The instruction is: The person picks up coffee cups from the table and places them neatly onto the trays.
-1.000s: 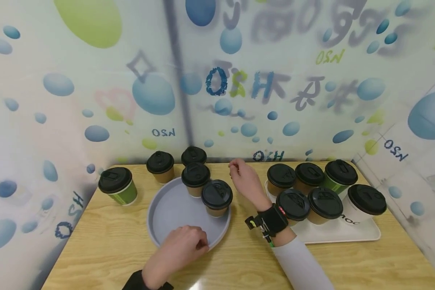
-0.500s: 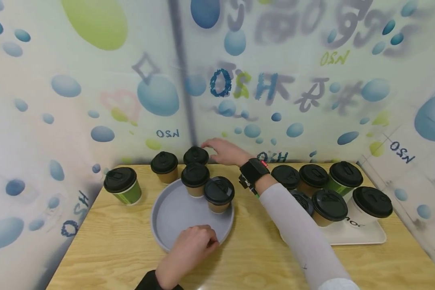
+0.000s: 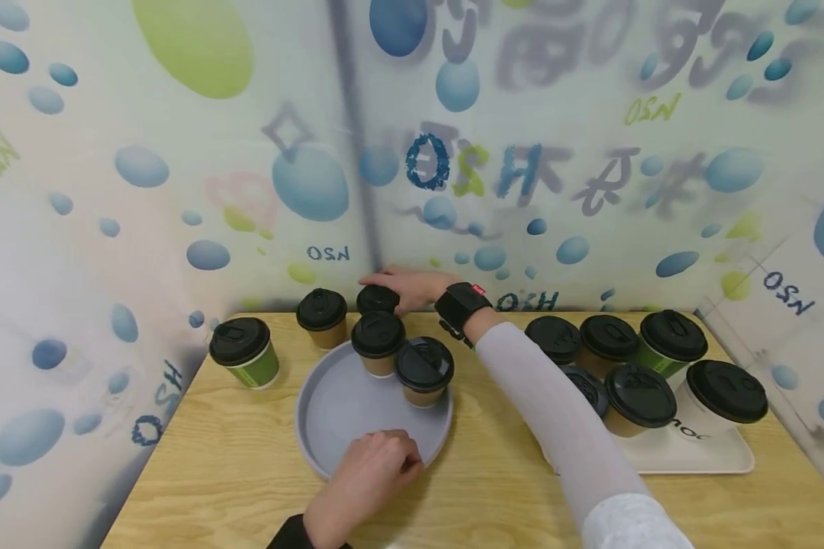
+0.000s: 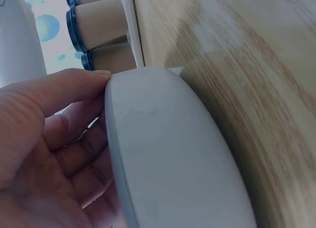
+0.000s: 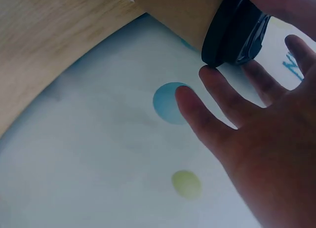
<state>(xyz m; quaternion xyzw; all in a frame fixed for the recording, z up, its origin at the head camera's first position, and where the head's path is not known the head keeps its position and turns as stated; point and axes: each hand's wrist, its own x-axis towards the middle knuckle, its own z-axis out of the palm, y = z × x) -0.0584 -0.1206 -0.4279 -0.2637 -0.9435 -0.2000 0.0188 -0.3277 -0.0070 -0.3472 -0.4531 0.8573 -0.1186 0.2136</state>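
Note:
My right hand point(image 3: 405, 288) reaches to the back of the table, at the black lid of a brown coffee cup point(image 3: 376, 299). In the right wrist view its fingers point(image 5: 215, 112) are spread and nearly straight, fingertips right at the lid point(image 5: 232, 33). My left hand point(image 3: 374, 465) rests at the near rim of a round grey tray point(image 3: 329, 450). The left wrist view shows its thumb tip at the tray's rim and its fingers loosely curled, their tips hidden behind the rim. Two lidded brown cups, one point(image 3: 378, 343) behind the other point(image 3: 423, 374), stand on the tray.
Behind the tray's left side stands another brown cup point(image 3: 323, 319); further left is a green cup point(image 3: 245, 352). On the right, a white rectangular tray point(image 3: 700, 461) bears several lidded cups, partly hidden by my right forearm. A patterned wall sheet point(image 3: 453, 191) rises along the table's back.
My right hand has moved left and back, from beside the white tray to the lid of the rear brown cup. My left hand stays at the grey tray's rim. The view has shifted slightly.

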